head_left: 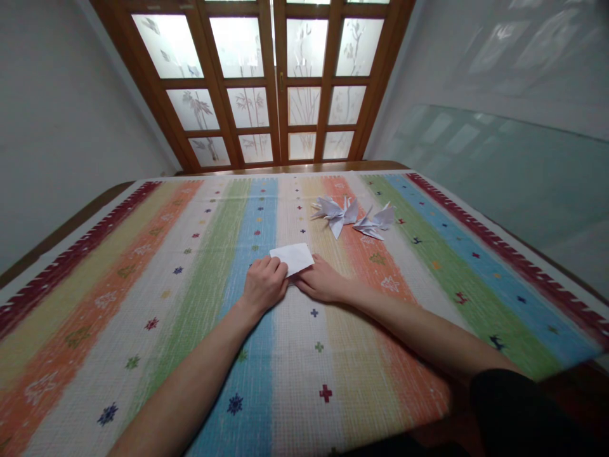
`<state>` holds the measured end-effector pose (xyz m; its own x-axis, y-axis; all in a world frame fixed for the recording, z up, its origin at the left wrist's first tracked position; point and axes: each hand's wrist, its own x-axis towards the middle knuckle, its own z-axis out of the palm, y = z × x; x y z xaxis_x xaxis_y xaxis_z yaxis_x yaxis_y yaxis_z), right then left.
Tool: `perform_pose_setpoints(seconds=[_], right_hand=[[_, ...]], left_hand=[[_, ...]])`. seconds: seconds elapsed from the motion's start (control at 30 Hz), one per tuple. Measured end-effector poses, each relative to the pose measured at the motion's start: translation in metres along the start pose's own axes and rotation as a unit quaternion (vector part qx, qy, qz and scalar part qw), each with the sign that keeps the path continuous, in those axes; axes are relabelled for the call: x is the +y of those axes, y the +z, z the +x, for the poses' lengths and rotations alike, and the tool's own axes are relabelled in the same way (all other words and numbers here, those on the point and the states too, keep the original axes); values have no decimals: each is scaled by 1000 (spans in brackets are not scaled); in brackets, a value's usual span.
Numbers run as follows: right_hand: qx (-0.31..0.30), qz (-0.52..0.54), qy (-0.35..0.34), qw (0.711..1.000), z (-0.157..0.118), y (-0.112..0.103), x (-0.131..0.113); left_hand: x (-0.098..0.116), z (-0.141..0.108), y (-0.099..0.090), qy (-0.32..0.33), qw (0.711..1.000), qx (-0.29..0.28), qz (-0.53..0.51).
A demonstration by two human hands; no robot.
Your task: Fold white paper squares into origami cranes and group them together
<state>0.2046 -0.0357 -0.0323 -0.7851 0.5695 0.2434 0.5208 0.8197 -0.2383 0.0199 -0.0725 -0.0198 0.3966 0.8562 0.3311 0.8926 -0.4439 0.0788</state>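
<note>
A small folded sheet of white paper [294, 256] is between my two hands, tilted a little above the tablecloth. My left hand [266, 282] grips its lower left corner with curled fingers. On the other side, my right hand [323, 278] holds the lower right edge, its fingers partly hidden behind and under the paper. Beyond my right hand lie folded white paper cranes: one group [335, 214] whose exact number I cannot tell, and another crane [375, 222] touching it on the right.
A striped tablecloth [190, 304] with small printed figures covers the table. Past the far edge stand wooden doors [280, 120] with frosted panes. A pale glass sheet [499, 165] is along the right wall. A dark sleeve [518, 406] shows at lower right.
</note>
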Motion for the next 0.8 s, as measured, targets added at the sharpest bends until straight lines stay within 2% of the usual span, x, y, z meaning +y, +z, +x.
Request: perform_pose_setpoints(seconds=[0.13, 0.27, 0.33, 0.4, 0.53, 0.63, 0.8], right_hand=[[-28, -39, -35, 998, 14, 1, 1], [-31, -18, -52, 998, 22, 2, 8], [-17, 12, -73, 997, 22, 3, 12], [-6, 37, -92, 995, 20, 3, 16], [-2, 65, -80, 995, 13, 1, 18], [-1, 62, -54, 997, 9, -1, 16], [-1, 37, -45, 998, 8, -3, 12]], left_hand=[[-3, -2, 2, -10, 999, 47, -8], [-12, 0, 9, -31, 987, 101, -121], [-18, 2, 13, -26, 978, 87, -187], [-23, 5, 15, -30, 971, 46, -233], [-29, 9, 17, -41, 958, -22, -281], [-31, 10, 16, -45, 952, -35, -301], [-38, 10, 13, -64, 933, -25, -354]])
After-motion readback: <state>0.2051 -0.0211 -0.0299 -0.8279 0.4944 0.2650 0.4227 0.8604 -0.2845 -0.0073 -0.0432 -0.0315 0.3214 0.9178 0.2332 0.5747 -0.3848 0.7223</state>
